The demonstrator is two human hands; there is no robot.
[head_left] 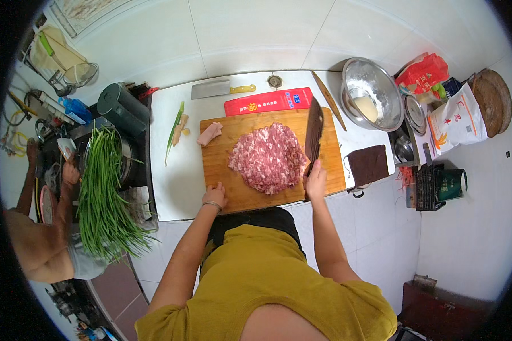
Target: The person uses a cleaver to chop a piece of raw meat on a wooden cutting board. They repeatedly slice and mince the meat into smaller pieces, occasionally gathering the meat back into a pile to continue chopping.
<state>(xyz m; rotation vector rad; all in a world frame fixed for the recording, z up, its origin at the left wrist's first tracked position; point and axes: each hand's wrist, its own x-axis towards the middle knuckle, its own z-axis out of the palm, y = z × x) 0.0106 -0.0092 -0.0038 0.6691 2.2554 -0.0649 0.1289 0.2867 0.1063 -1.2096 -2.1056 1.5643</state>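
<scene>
A round mound of chopped raw meat (267, 158) lies on the wooden cutting board (217, 165). My right hand (316, 181) is closed round the handle of a dark-bladed cleaver (313, 132), at the right side of the mound. The blade points away from me and touches or nearly touches the meat. My left hand (214, 196) rests on the board's near left edge, fingers extended, holding nothing. A pale piece of pork skin (210, 133) sits at the board's far left corner. Beyond the board lies a long red box (267, 103).
A second cleaver (210, 90), scallion (175, 133), ginger (180, 128) and wooden rolling pin (329, 99) lie around the board. A steel bowl (352, 74) holds dough. At right are a dark cloth (368, 165) and a white bag (455, 122). Left, another person (51, 250) works beside green chives (102, 193).
</scene>
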